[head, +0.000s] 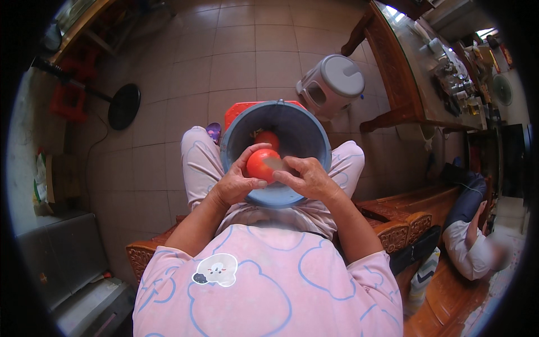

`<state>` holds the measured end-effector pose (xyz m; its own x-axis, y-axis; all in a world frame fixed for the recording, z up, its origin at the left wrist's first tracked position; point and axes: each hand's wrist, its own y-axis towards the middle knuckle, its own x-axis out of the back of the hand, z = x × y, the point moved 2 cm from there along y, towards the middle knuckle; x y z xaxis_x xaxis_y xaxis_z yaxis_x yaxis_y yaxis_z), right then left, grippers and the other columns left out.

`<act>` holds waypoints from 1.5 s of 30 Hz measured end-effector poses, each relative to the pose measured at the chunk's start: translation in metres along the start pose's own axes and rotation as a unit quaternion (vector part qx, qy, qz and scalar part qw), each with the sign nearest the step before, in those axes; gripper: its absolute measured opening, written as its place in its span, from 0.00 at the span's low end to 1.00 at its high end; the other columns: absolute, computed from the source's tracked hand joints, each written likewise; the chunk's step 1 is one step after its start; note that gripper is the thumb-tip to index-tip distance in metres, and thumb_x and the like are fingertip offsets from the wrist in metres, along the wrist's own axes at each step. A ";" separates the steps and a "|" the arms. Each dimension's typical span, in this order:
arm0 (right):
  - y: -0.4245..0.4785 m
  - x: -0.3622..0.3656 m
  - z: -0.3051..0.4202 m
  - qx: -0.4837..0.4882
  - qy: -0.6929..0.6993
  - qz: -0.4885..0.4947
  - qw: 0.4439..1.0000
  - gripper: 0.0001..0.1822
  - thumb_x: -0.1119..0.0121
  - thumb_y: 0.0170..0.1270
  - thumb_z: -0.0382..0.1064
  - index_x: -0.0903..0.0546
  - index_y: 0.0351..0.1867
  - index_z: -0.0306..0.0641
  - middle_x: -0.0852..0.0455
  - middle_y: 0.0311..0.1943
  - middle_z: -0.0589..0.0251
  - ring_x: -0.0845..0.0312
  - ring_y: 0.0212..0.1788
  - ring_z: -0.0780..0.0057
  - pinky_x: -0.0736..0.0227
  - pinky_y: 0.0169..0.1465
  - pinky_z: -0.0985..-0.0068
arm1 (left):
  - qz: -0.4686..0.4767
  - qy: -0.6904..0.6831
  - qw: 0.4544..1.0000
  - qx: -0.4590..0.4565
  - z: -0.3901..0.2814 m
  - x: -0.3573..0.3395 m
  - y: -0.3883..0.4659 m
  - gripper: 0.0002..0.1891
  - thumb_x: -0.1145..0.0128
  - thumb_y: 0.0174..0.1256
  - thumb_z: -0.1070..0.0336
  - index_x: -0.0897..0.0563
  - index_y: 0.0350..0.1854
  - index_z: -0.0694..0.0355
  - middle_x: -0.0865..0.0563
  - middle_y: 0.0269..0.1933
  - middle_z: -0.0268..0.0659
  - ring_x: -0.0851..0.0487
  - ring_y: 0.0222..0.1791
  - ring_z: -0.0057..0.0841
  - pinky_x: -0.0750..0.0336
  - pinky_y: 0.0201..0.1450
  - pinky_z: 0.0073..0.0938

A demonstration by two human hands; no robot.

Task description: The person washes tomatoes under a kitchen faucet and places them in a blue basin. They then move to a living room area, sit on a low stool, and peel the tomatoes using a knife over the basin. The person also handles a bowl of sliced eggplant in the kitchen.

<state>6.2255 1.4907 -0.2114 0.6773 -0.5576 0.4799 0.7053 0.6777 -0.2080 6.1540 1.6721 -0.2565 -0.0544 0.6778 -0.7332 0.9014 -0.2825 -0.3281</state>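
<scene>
My left hand cups a smooth, glossy red tomato-like fruit over the near half of a blue-grey plastic bucket. Between the thumb and fingers of my right hand is a flat greyish piece, pressed against the fruit's right side. That piece is blurred, and I cannot tell if it is a blade. A second red round fruit shows lower inside the bucket, partly hidden behind the held one. Some pale scraps lie beside it. The bucket stands between my knees.
Under the bucket's far side, a red plastic stool sticks out. A grey-white plastic stool stands ahead to the right, near a wooden table. On the wooden bench at right, another person reclines. A black round stand base is at left.
</scene>
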 end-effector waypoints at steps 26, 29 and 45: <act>-0.039 -0.031 -0.023 -0.017 0.028 -0.118 0.992 0.21 0.35 0.59 0.60 0.11 0.39 0.45 0.10 0.32 0.62 0.16 0.35 0.74 0.21 0.43 0.71 | 0.120 0.086 0.988 -0.038 0.018 -0.020 -0.006 0.42 0.34 0.55 0.79 0.38 0.73 0.56 0.24 0.60 0.42 0.18 0.52 0.35 0.18 0.52 0.32; -0.045 -0.030 -0.023 -0.015 0.041 -0.134 0.990 0.21 0.35 0.60 0.59 0.11 0.37 0.44 0.10 0.31 0.63 0.16 0.33 0.74 0.22 0.40 0.72 | 0.121 0.099 0.987 -0.029 0.022 -0.022 -0.003 0.42 0.34 0.55 0.79 0.38 0.73 0.56 0.24 0.60 0.42 0.18 0.52 0.35 0.18 0.52 0.32; -0.046 -0.009 -0.038 0.238 -0.229 -0.271 0.904 0.10 0.43 0.66 0.46 0.15 0.34 0.47 0.18 0.29 0.58 0.18 0.30 0.60 0.22 0.33 0.62 | 0.058 0.067 0.995 -0.054 0.026 -0.030 0.017 0.43 0.27 0.45 0.78 0.32 0.68 0.59 0.21 0.55 0.40 0.18 0.52 0.31 0.18 0.50 0.33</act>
<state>6.1945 1.4462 -0.2388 0.0258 -0.6866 0.7266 0.6643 0.5549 0.5008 6.1599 1.6296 -0.2555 0.1047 0.7313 -0.6740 0.9395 -0.2950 -0.1742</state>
